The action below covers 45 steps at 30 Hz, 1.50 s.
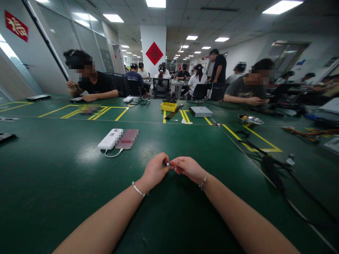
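Note:
Close together above the green table (79, 187), my two hands meet at a tiny object (168, 164) with whitish and dark parts. My left hand (157, 170) is closed, thumb and fingers pinching that piece. From the other side my right hand (188, 169) pinches a small orange-red bit (172, 163), which touches or joins the piece in the left. Fingers cover most of both, so their kind cannot be told. Beyond the left hand lie a white power bank (110, 139) marked "15" and a blurred-out phone-like slab (127, 139), with a white cable (114, 155) looping between them.
Farther back are a yellow tray (168, 106), a grey box (200, 112) and a metal bowl (250, 120). Black cables (275, 173) run along the right side. Yellow tape (262, 149) marks the table. People sit across at left and right.

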Motion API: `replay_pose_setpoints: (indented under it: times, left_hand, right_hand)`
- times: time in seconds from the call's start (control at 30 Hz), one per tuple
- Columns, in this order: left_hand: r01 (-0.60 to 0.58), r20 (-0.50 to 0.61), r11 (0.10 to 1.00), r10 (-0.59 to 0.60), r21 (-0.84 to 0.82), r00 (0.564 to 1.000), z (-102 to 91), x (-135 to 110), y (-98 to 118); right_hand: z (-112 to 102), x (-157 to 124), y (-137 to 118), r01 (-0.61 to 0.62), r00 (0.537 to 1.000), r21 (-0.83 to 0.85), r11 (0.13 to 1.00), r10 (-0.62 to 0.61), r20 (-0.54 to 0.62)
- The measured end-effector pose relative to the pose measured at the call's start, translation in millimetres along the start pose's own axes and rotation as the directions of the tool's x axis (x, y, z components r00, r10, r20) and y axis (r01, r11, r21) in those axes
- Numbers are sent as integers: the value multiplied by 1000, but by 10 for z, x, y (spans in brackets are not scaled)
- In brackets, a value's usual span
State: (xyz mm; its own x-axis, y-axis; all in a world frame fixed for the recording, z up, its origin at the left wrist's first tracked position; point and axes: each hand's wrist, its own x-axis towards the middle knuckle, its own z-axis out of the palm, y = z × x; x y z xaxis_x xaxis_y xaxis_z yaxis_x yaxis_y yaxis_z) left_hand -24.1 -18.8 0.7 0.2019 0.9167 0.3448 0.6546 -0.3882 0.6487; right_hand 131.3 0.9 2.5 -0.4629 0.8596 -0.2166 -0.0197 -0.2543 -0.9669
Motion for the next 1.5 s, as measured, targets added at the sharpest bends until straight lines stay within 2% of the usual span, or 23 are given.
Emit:
replay_pose_setpoints:
  times: [0.17, 0.43, 0.67, 0.77, 0.87, 1.03, 1.1, 1.3, 1.5]
  left_hand:
    - [-4, 3, 999, 4, 41, 1000, 14, -1, 1]
    - [-19, -18, 997, 21, 69, 1000, 4, 0, 18]
    - [-30, -39, 993, 34, 117, 999, 10, -9, 35]
    - [-7, -51, 997, 11, 81, 999, -1, -11, 55]
    - [-9, -63, 1000, 10, 18, 998, -14, -10, 68]
    - [-15, -71, 996, 9, -91, 997, -26, -10, 66]
    - [-9, -74, 993, 0, -116, 997, -34, -12, 68]
    - [6, -48, 985, -14, -170, 999, -69, -19, 86]
    - [3, -26, 982, -8, -187, 1000, -77, -19, 79]
  right_hand:
    - [24, 19, 17, 28, 997, -98, 995, -34, -64]
    - [78, -1, -18, 15, 991, -135, 991, -32, -127]
    - [186, -31, 12, -51, 978, -59, 997, 38, -206]
    - [184, -39, -8, -98, 982, 52, 994, 105, -155]
    - [149, -50, -29, -154, 987, 187, 970, 160, -22]
    - [99, -60, -8, -130, 986, 296, 946, 91, 140]
    - [101, -56, 10, -111, 987, 328, 938, 64, 151]
    - [127, -41, 38, -34, 997, 378, 925, 6, 77]
    - [90, -52, 22, -58, 988, 381, 923, -1, 154]
